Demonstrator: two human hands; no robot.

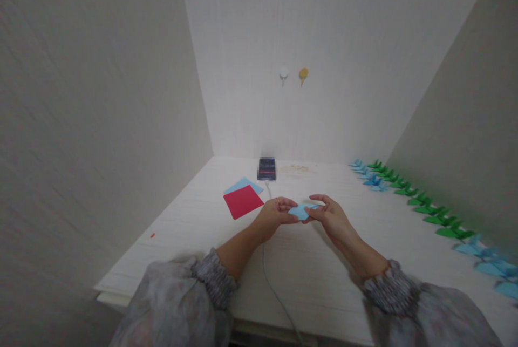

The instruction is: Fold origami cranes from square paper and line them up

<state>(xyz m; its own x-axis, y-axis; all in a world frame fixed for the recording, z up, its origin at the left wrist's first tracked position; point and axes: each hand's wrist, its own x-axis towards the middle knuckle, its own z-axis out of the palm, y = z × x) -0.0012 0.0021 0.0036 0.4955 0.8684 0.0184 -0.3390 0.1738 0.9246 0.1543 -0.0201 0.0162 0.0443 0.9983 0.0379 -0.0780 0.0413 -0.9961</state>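
A folded piece of light blue paper (300,212) is held between both hands above the white table. My left hand (275,213) grips its left end between thumb and fingers. At its right end, my right hand (327,214) pinches the paper, with the index finger raised and curved over it. The paper is partly covered by the fingers, so its full shape is hidden. Left of my left hand lies a red paper square (243,202), overlapping a light blue sheet (245,183).
A phone (267,169) stands at the back, its cable (270,281) running forward under my hands. Rows of folded green paper figures (423,204) and blue ones (496,267) line the right side. Two hooks (303,73) hang on the wall. A small orange scrap (152,235) lies left.
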